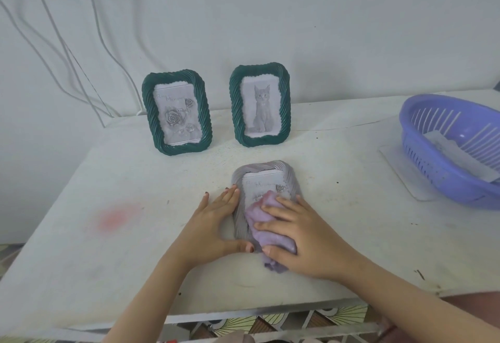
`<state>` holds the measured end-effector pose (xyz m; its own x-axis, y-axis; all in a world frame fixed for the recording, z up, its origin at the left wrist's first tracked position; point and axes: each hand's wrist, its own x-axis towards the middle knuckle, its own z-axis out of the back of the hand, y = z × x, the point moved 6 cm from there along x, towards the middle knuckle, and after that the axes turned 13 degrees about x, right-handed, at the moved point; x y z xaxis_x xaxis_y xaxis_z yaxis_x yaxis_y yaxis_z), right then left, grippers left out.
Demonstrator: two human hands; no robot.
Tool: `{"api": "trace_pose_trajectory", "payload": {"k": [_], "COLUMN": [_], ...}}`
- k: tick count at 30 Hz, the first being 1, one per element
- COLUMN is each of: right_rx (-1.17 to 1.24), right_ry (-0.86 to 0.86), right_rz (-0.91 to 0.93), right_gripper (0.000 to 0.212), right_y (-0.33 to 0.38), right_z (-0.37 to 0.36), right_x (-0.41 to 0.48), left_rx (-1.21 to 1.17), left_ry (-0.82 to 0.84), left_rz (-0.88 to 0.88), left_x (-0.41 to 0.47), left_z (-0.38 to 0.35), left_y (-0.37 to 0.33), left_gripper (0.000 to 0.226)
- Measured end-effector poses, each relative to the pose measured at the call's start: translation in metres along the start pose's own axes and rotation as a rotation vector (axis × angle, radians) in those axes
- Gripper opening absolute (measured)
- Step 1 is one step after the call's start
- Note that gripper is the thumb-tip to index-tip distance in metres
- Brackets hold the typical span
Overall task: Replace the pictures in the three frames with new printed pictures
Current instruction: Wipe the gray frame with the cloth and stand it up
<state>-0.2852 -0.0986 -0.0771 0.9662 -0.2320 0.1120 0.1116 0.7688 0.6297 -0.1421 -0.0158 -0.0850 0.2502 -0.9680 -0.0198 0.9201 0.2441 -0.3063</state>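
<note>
A grey twisted-rim frame (pixel 266 170) lies flat on the white table (pixel 108 207), showing a rose print. My left hand (pixel 213 223) rests flat against its left rim, fingers together, holding it still. My right hand (pixel 300 240) presses a lilac cloth (pixel 259 223) onto the frame's glass and lower part. Two green frames stand upright at the back: the left one (pixel 177 112) holds a rose print, the right one (pixel 260 104) a cat print.
A purple slotted basket (pixel 449 147) sits at the right edge with paper sheets (pixel 449 153) in and under it. White cables (pixel 89 72) hang down the wall at the back left. A pink smear (pixel 116 217) marks the table's left side.
</note>
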Motion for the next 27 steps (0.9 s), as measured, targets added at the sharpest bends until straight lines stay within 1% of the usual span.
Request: {"api": "trace_pose_trajectory", "payload": {"k": [3, 6, 9, 11, 13, 14, 16, 19, 21, 23, 27], "right_rx": [-0.036, -0.068, -0.134, -0.184, -0.178, -0.155, -0.112, -0.062, -0.035, -0.028, -0.034], "right_ry": [-0.002, -0.008, -0.077, -0.084, -0.093, -0.103, -0.122, -0.088, -0.060, -0.033, -0.014], "right_rz": [0.002, -0.031, -0.039, -0.052, -0.069, -0.068, -0.017, 0.067, 0.074, 0.067, 0.050], "right_gripper": [0.041, 0.036, 0.040, 0.049, 0.056, 0.056, 0.047, 0.031, 0.027, 0.028, 0.039], "right_y": [-0.002, -0.010, -0.020, -0.027, -0.030, -0.029, -0.023, -0.013, -0.008, -0.003, 0.000], "right_z": [0.013, 0.027, 0.037, 0.036, 0.033, 0.030, 0.023, 0.009, 0.004, 0.002, 0.008], "right_x": [-0.013, -0.003, 0.019, 0.037, 0.054, 0.059, 0.062, 0.049, 0.033, 0.016, -0.013], "left_rx": [0.003, -0.010, -0.025, -0.019, -0.018, -0.023, -0.028, -0.007, -0.009, -0.015, -0.027], "left_ry": [0.005, 0.002, -0.005, -0.007, -0.004, -0.004, -0.005, -0.018, -0.021, -0.023, -0.027], "left_rz": [-0.007, -0.013, -0.021, -0.025, -0.024, -0.023, -0.024, -0.031, -0.022, -0.012, -0.006], "left_x": [0.000, -0.001, -0.002, -0.002, -0.003, -0.003, -0.003, -0.002, -0.002, -0.001, -0.001], "left_z": [0.000, 0.000, 0.001, 0.001, 0.001, 0.001, 0.000, -0.001, -0.002, -0.002, -0.001], "left_y": [0.000, -0.001, -0.002, -0.002, -0.003, -0.003, -0.003, -0.002, 0.000, 0.001, 0.001], "left_gripper": [0.120, 0.117, 0.117, 0.115, 0.113, 0.112, 0.114, 0.118, 0.120, 0.122, 0.122]}}
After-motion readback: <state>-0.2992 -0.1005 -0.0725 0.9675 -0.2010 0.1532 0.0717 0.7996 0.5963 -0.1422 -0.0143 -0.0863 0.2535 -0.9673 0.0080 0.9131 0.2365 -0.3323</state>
